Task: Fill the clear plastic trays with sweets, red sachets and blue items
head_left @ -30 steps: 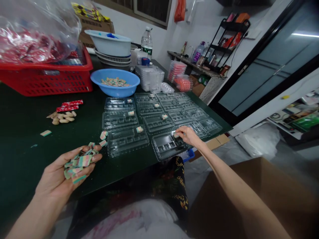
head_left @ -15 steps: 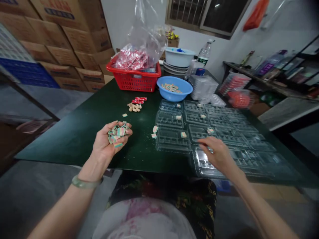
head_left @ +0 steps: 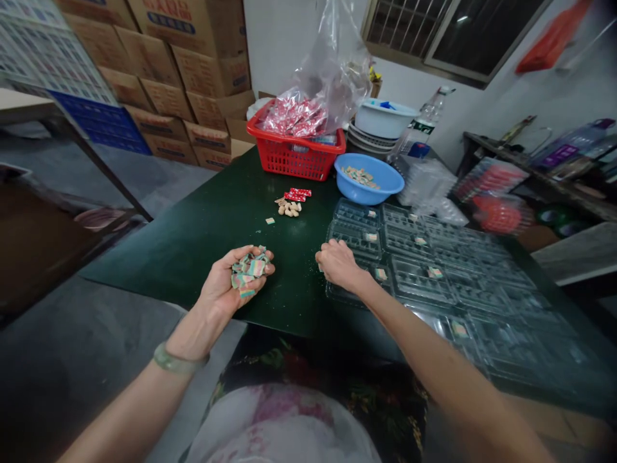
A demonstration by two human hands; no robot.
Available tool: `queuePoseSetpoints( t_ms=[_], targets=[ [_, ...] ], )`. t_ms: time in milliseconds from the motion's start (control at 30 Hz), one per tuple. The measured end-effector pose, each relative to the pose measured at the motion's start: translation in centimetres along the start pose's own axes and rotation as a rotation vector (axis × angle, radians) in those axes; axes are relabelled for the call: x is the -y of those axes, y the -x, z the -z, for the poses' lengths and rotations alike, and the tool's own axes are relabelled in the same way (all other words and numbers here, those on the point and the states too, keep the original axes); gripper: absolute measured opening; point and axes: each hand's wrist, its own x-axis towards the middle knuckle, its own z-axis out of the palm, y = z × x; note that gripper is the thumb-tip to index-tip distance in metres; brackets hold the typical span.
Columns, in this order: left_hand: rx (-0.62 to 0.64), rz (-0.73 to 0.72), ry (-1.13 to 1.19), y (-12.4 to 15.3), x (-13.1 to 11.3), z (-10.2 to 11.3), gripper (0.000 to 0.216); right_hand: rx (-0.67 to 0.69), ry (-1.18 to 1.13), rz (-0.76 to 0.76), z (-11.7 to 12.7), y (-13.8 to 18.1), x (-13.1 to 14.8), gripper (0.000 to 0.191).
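Observation:
My left hand [head_left: 236, 283] is cupped palm up above the table's near side, wrapped round a heap of striped candy pieces [head_left: 250, 269] in pastel pink, yellow and green. My right hand [head_left: 340, 262] is at the left edge of the clear plastic trays [head_left: 359, 238], its fingers pinched low to the table. What sits between those fingertips is hidden. Single candy pieces lie in several trays, one of them a candy piece [head_left: 459, 329] in a front tray. Apart from the rest, a loose candy square [head_left: 270, 220] rests on the dark green table [head_left: 193, 225].
Beyond my hands lie pale nut-like pieces [head_left: 290, 208] and red wrapped packets [head_left: 297, 194]. A red basket [head_left: 299, 161] with a bag of red packets stands behind, beside a blue bowl [head_left: 369, 188] of candy pieces. Stacked clear trays [head_left: 429, 183] stand right of the bowl.
My right hand has moved left from the front trays to the trays' left edge, covering where two loose candies lay. A candy piece now shows in a front tray. The view has turned left.

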Motion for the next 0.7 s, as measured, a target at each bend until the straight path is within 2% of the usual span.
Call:
queuePoseSetpoints(
  t_ms=[167, 300, 567, 700],
  targets=[
    [0.012, 0.029, 0.052, 0.0, 0.0, 0.5, 0.012, 0.01, -0.071, -0.013, 0.3, 0.2, -1.6, 0.01],
    [0.016, 0.028, 0.071, -0.3, 0.3, 0.5, 0.011, -0.049, -0.125, -0.123, 0.7, -0.3, -2.9, 0.011],
    [0.038, 0.031, 0.085, -0.7, 0.6, 0.9, 0.01, -0.069, -0.002, -0.158, -0.4, -0.9, -1.4, 0.015],
    [0.033, 0.027, 0.08, -0.7, 0.5, 1.2, 0.01, 0.003, 0.118, -0.115, -0.4, -0.9, -1.3, 0.02]
  ],
)
